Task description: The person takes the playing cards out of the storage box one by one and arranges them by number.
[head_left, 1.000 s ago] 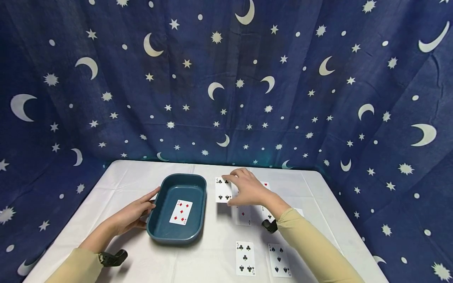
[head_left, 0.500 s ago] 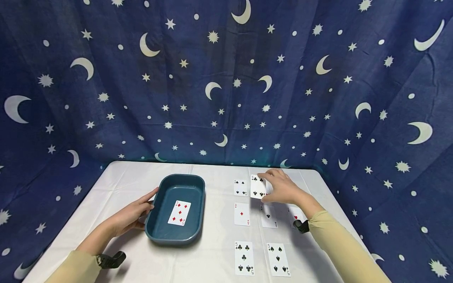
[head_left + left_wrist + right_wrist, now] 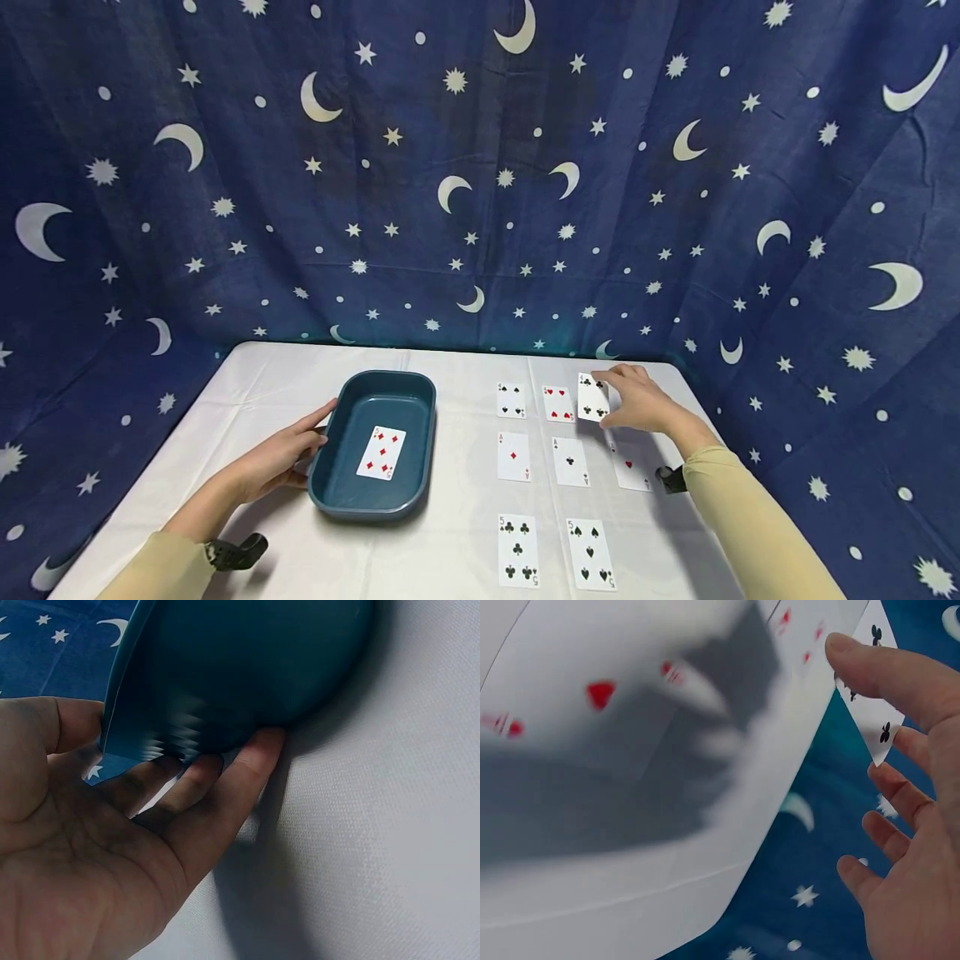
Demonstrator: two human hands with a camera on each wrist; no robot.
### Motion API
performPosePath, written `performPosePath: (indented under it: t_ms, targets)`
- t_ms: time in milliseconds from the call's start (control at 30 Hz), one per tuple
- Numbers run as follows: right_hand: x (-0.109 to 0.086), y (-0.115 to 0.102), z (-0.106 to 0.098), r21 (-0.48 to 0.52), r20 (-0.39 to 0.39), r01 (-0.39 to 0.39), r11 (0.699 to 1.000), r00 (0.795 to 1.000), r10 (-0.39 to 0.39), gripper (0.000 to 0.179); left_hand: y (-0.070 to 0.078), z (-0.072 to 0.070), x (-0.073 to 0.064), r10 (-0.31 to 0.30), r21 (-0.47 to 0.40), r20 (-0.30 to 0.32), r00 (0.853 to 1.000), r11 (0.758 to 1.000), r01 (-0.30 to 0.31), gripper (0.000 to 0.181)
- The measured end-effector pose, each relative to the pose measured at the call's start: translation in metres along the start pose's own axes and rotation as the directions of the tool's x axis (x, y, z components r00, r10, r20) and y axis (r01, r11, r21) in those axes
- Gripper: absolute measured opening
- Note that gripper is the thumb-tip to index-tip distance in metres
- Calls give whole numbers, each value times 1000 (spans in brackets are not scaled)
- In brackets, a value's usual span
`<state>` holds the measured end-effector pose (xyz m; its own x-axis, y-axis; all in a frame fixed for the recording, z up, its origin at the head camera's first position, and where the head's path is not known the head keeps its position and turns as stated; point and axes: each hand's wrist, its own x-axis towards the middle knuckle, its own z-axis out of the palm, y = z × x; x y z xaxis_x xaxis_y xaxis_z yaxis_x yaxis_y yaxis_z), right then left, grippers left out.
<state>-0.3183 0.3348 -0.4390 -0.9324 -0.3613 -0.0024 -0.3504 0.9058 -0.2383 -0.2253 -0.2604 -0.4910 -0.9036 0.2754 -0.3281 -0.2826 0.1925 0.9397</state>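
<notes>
My left hand (image 3: pixel 277 458) holds the left side of a dark teal tray (image 3: pixel 321 492); in the left wrist view its thumb touches the rim and fingertips (image 3: pixel 266 742) meet the lower wall. A five of diamonds (image 3: pixel 381 452) lies face up inside the tray. At the table's far right, my right hand (image 3: pixel 643 400) pinches a four of clubs (image 3: pixel 591 398) between thumb and fingers, raised off the surface. Left of it lie the four of hearts (image 3: pixel 558 404) and the four of spades (image 3: pixel 512 401). The ace of hearts (image 3: pixel 630 467) lies nearer, partly under the right hand's shadow.
A middle row also has the ace of diamonds (image 3: pixel 513 457) and ace of clubs (image 3: pixel 571 462). Nearer are the five of clubs (image 3: pixel 518 551) and five of spades (image 3: pixel 591 554). A star-patterned curtain (image 3: pixel 480 208) hangs behind the white table (image 3: pixel 450 558).
My right hand has carried the four of clubs rightward from beside the tray, past the four of spades and four of hearts. The left hand and tray stay put.
</notes>
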Motion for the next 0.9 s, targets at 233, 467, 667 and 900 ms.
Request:
performPosePath:
  t_ms: [233, 467, 667, 900]
  targets:
    - [-4, 23, 2, -46, 56, -63, 997, 996, 65, 88, 1, 2, 0, -5, -6, -14, 1000, 1000, 5, 68]
    - [2, 40, 12, -70, 109, -128, 989, 985, 135, 88, 2, 3, 1, -10, 6, -11, 1000, 1000, 10, 67]
    - [10, 48, 19, -82, 135, -149, 985, 978, 159, 88, 2, 1, -1, -4, 6, 11, 1000, 1000, 4, 68]
    - [16, 47, 23, -147, 169, -120, 982, 975, 145, 86, 3, 1, -2, -6, 9, 14, 1000, 1000, 6, 67]
